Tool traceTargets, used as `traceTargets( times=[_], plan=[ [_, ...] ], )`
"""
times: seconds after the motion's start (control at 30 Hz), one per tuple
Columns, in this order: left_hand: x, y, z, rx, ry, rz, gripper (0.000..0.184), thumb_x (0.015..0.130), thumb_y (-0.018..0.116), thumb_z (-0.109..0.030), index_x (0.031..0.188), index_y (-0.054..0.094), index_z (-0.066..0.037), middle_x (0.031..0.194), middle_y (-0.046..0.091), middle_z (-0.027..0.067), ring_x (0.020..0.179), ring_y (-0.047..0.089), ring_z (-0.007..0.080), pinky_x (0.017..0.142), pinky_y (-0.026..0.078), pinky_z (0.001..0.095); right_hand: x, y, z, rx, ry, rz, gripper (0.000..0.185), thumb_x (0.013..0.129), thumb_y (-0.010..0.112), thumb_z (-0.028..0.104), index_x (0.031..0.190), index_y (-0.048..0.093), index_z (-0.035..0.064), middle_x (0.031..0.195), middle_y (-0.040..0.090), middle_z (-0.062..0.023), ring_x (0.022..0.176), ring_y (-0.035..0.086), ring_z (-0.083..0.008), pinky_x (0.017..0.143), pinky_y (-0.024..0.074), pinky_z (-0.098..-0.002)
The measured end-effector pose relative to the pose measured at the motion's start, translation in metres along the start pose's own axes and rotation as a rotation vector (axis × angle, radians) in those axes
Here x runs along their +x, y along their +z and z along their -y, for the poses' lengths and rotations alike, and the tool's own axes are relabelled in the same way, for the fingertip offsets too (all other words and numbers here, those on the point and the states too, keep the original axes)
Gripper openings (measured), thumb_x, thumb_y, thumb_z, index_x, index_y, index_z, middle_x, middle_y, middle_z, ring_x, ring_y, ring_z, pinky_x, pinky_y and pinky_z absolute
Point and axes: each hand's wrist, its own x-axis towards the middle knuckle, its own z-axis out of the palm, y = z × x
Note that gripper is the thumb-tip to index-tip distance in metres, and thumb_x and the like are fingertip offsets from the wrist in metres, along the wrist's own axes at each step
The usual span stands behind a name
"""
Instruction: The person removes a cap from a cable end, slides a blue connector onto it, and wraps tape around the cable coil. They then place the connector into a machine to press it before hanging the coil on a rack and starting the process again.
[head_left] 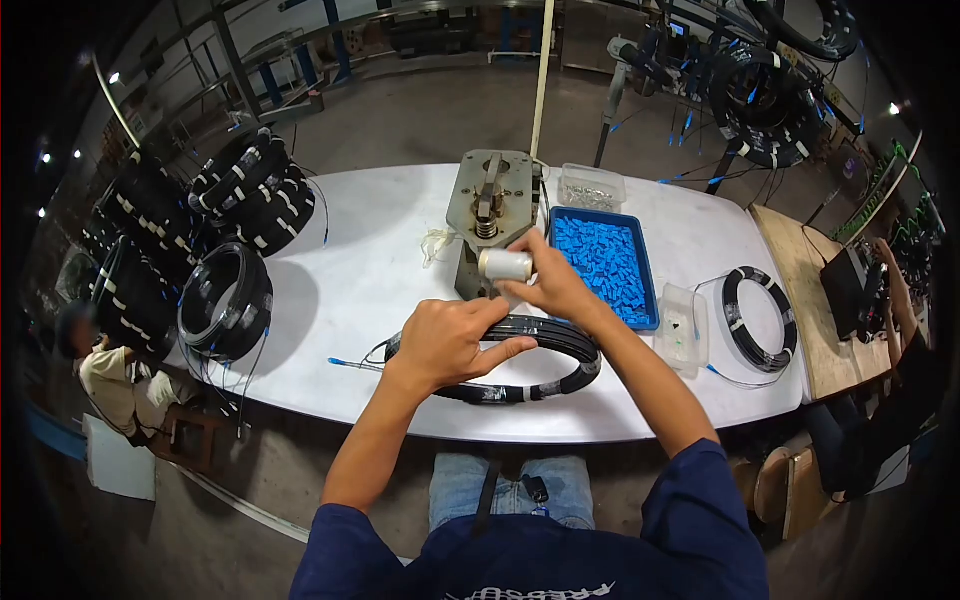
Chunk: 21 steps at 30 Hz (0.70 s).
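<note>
The right hand point(545, 275) grips a white roll point(507, 265) between thumb and fingers, just above the far rim of the black cable coil point(555, 335). Nearer it, the left hand point(447, 343) touches that rim, thumb spread, though whether it grips cannot be told; the coil stretches left to right over the white table point(365, 240).

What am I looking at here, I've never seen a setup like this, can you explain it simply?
There is no robot here: one picture, from a camera on a person's head, looking forward and down. The person's bare right hand holds a pale roll, perhaps tape or film. The bare left hand is at a black cable coil; whether it grips is hard to tell. On the white table also stand a metal machine, a blue tray of small blue pieces and more black coils.
</note>
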Motion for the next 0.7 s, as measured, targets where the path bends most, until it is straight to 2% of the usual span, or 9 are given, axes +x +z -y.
traceTargets(
  times=[0.07,0.13,0.2,0.3,0.43,0.47,0.6,0.63,0.7],
  plan=[
    [-0.001,-0.001,-0.004,-0.014,-0.009,-0.011,0.046,0.083,0.069,-0.055,0.077,0.06,-0.01,0.057,0.06,0.0051,0.049,0.061,0.026,0.047,0.045,0.036,-0.007,0.003,-0.007,-0.055,-0.043,0.173,0.049,0.079,0.079,0.021,0.108,0.045,0.0024,0.097,0.065,-0.0222,0.091,0.067,-0.0385,0.077,0.0521,-0.0412],
    [-0.002,0.0,-0.005,-0.025,-0.013,-0.03,0.046,0.083,0.069,-0.055,0.079,0.061,-0.01,0.057,0.061,0.0056,0.05,0.062,0.0257,0.047,0.046,0.0356,-0.011,0.001,-0.002,0.004,0.021,0.218,0.047,0.079,0.078,0.021,0.107,0.045,0.0021,0.096,0.065,-0.0231,0.091,0.066,-0.0392,0.077,0.052,-0.0414],
    [-0.003,0.0,-0.005,-0.017,-0.106,0.05,0.045,0.082,0.07,-0.054,0.091,0.067,-0.01,0.061,0.064,0.0063,0.051,0.064,0.0254,0.048,0.047,0.0353,-0.014,0.003,-0.006,0.002,0.035,0.25,0.047,0.08,0.077,0.021,0.108,0.044,0.0021,0.096,0.065,-0.0237,0.091,0.066,-0.0395,0.076,0.0521,-0.0413],
    [0.004,-0.004,-0.007,-0.048,-0.071,0.037,0.046,0.082,0.071,-0.052,0.099,0.071,-0.01,0.065,0.067,0.0069,0.054,0.065,0.0257,0.05,0.048,0.0348,-0.019,0.005,-0.02,-0.002,0.066,0.322,0.049,0.081,0.076,0.022,0.111,0.044,0.0017,0.097,0.065,-0.0253,0.09,0.066,-0.0386,0.075,0.0517,-0.0414],
    [0.004,-0.001,0.006,-0.125,-0.057,0.07,0.045,0.081,0.073,-0.049,0.101,0.073,-0.009,0.07,0.069,0.0068,0.058,0.066,0.0256,0.052,0.049,0.0333,-0.025,0.009,-0.024,-0.023,0.177,0.42,0.042,0.086,0.071,0.023,0.111,0.042,0.0041,0.091,0.066,-0.0254,0.086,0.067,-0.0409,0.073,0.0515,-0.0414],
    [0.004,-0.003,0.008,-0.158,-0.091,0.095,0.043,0.081,0.074,-0.048,0.097,0.073,-0.008,0.072,0.07,0.0064,0.059,0.067,0.0252,0.053,0.049,0.033,-0.026,0.009,-0.022,-0.013,0.234,0.442,0.041,0.086,0.07,0.023,0.111,0.042,0.0044,0.089,0.066,-0.0256,0.085,0.068,-0.0411,0.073,0.0513,-0.0414],
    [0.009,-0.003,0.013,-0.177,-0.151,0.156,0.041,0.08,0.075,-0.048,0.092,0.074,-0.008,0.072,0.07,0.0054,0.06,0.066,0.0242,0.054,0.049,0.0328,-0.032,0.019,-0.051,0.07,0.347,0.412,0.041,0.087,0.069,0.026,0.11,0.043,0.0048,0.09,0.067,-0.0231,0.084,0.069,-0.0323,0.073,0.0517,-0.0383],
    [0.01,-0.002,0.014,-0.183,-0.157,0.16,0.04,0.08,0.075,-0.048,0.091,0.074,-0.009,0.071,0.069,0.0052,0.059,0.065,0.0242,0.054,0.048,0.033,-0.036,0.023,-0.056,0.107,0.308,0.364,0.04,0.088,0.068,0.026,0.11,0.043,0.0037,0.089,0.067,-0.0197,0.082,0.069,-0.0265,0.073,0.0526,-0.0353],
    [0.011,-0.002,0.013,-0.176,-0.157,0.167,0.04,0.08,0.074,-0.048,0.091,0.074,-0.01,0.07,0.069,0.0051,0.058,0.065,0.0243,0.054,0.048,0.0332,-0.046,0.038,-0.084,0.133,0.273,0.346,0.041,0.088,0.069,0.028,0.109,0.044,0.0033,0.089,0.067,-0.018,0.081,0.069,-0.0247,0.072,0.0534,-0.0339]
  ],
)
